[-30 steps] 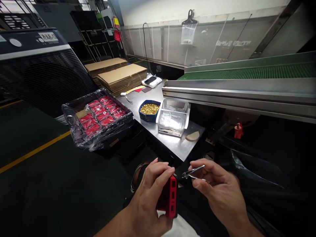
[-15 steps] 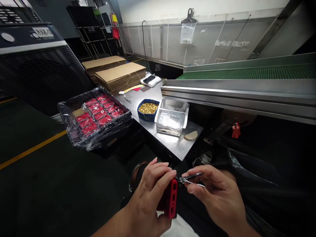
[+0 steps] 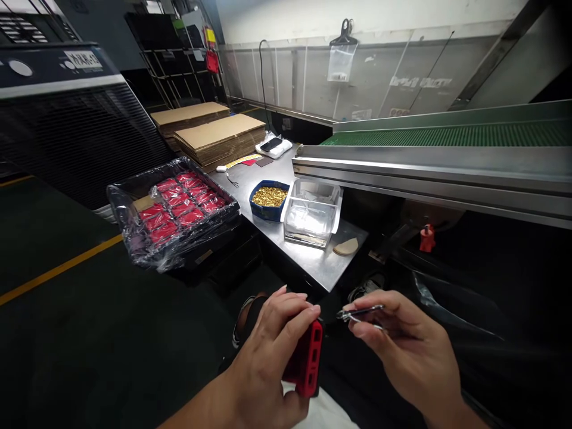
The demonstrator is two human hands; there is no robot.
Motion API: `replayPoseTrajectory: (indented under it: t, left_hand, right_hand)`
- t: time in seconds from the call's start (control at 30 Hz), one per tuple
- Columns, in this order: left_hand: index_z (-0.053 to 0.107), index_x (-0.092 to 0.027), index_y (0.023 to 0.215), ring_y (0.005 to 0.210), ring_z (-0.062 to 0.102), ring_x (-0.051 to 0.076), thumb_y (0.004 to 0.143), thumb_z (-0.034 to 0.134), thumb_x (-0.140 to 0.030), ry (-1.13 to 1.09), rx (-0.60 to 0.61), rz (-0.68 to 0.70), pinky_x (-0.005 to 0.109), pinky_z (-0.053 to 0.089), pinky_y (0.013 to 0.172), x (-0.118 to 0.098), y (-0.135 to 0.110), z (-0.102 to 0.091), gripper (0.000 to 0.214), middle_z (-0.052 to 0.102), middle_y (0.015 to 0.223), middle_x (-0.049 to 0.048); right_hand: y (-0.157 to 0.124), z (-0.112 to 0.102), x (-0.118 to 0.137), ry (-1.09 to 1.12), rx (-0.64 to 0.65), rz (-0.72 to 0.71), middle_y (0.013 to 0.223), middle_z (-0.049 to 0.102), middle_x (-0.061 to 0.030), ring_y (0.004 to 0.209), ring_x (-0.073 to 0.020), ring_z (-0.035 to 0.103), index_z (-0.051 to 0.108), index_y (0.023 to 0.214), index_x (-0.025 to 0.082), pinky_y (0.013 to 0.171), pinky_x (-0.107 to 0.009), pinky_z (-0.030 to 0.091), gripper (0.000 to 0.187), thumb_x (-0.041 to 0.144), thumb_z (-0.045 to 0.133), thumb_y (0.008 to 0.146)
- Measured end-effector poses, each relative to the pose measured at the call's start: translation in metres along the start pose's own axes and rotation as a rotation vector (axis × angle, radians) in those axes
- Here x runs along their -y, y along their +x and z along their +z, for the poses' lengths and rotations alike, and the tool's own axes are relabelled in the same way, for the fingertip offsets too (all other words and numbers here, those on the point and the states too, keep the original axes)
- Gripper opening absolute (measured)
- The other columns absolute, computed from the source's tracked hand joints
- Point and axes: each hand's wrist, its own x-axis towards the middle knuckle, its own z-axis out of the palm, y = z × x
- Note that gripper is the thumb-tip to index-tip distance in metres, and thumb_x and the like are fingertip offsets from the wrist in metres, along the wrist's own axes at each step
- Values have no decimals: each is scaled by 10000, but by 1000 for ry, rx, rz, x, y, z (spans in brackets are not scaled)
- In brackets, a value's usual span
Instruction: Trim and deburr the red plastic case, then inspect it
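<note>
My left hand (image 3: 270,351) is closed around a flat red power bank (image 3: 311,360), held on edge so that a row of rectangular port openings faces me. Most of its broad side is hidden behind my fingers. Over to the right, my right hand (image 3: 409,345) pinches a silver nail clipper (image 3: 361,312) between thumb and fingers. The clipper's jaws point left at the power bank's top corner, with a small gap between them. Both hands are above my lap, in front of the metal table (image 3: 304,262).
On the table stand a blue tray (image 3: 268,215) of small gold parts and a clear divided bin (image 3: 313,223) of plastic bags. A black crate (image 3: 214,232) of wrapped red items is at left, with cardboard sheets (image 3: 218,134) behind. A green conveyor (image 3: 447,134) runs along the right.
My right hand has drawn the nail clipper to the right, away from the power bank, widening the gap. The left hand and the power bank have hardly moved.
</note>
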Motion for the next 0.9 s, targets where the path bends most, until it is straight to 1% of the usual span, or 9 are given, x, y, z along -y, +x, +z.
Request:
replayPoseTrajectory:
  t: [0.07,0.1,0.17,0.3,0.43,0.6,0.73,0.9]
  left_hand:
    - [355,-110,1472,1375,406,321,587,551,-57,14,17,-5,561,329,1230,1,0,-1,908,447,1364,158]
    - [352,-111,1474,1374,406,323,588,549,-57,19,20,-3,570,332,1225,2,0,-1,909,447,1365,159]
    - [351,-115,1474,1373,406,324,590,546,-52,31,25,-3,584,338,1218,2,0,-2,908,452,1361,159]
    - [355,-116,1471,1375,405,311,606,537,-31,42,38,-17,576,332,1225,1,0,-4,888,463,1351,152]
    - [366,-109,1461,1366,417,296,608,535,-29,36,41,-13,558,310,1242,-1,1,-4,873,475,1337,147]
    - [360,-104,1463,1363,416,292,609,536,-49,29,32,-13,549,304,1245,1,2,-2,874,462,1346,147]
    - [350,-109,1470,1355,426,295,604,539,-54,39,43,-10,552,301,1243,3,-1,-1,888,463,1348,146]
    - [347,-114,1470,1360,416,293,586,541,-54,38,50,-15,547,290,1248,4,-3,2,907,457,1356,142]
  right_hand:
    - [2,-3,1,-40,123,-92,874,731,-18,736,-160,696,665,1020,279,636,-241,595,224,291,758,816]
    - [3,-3,1,-62,163,-127,867,726,-13,727,-155,689,659,1035,281,632,-241,591,243,283,761,815]
    - [4,-3,3,-97,197,-177,836,714,-3,702,-143,675,650,1042,273,621,-237,582,269,278,774,804]
    - [7,0,6,-129,215,-241,801,694,14,696,-118,665,644,1033,248,625,-208,566,272,273,781,800]
    - [9,0,7,-161,222,-260,819,696,28,715,-97,668,644,1041,249,652,-178,559,284,278,786,796]
    - [9,0,7,-175,229,-279,824,702,33,729,-95,677,643,1035,247,669,-165,563,297,290,797,784]
    - [9,1,7,-195,217,-294,810,697,31,717,-92,674,640,1013,234,656,-158,563,276,287,792,789]
    - [9,1,5,-185,241,-325,821,717,29,704,-97,687,641,1026,240,640,-163,577,285,285,792,788]
